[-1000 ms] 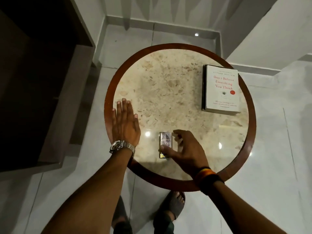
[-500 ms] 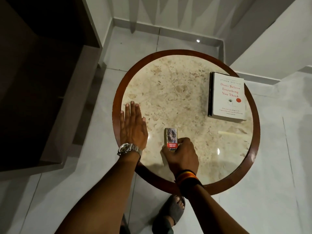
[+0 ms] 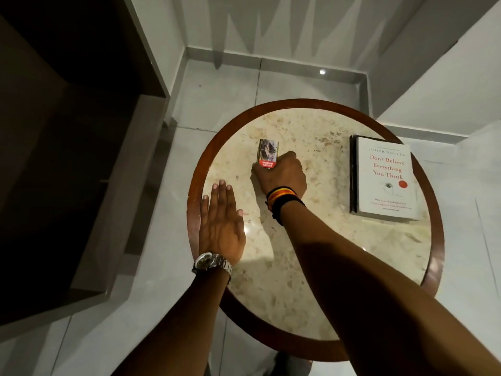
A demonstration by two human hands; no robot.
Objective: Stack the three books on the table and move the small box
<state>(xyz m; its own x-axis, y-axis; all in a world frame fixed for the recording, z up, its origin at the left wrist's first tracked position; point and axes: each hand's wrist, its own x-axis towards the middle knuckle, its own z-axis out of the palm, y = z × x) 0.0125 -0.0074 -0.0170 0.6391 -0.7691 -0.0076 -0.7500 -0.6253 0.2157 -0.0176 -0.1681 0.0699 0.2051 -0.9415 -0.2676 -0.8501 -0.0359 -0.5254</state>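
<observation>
- Box (image 3: 267,156) sits on the table (image 3: 320,256) — its near end gripped by the right hand (image 3: 280,175), fingers curled round it.
- Left hand (image 3: 221,226) lies flat on the marble, fingers (image 3: 222,189) straight and together, holding nothing, left of the box-holding fingers.
- Book (image 3: 385,177) lies well right of those fingers; a stack under it cannot be told.

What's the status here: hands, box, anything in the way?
Right hand shut on box, its grip at the near end. Left hand flat on table, open. Books stacked at right, clear of box.
</observation>
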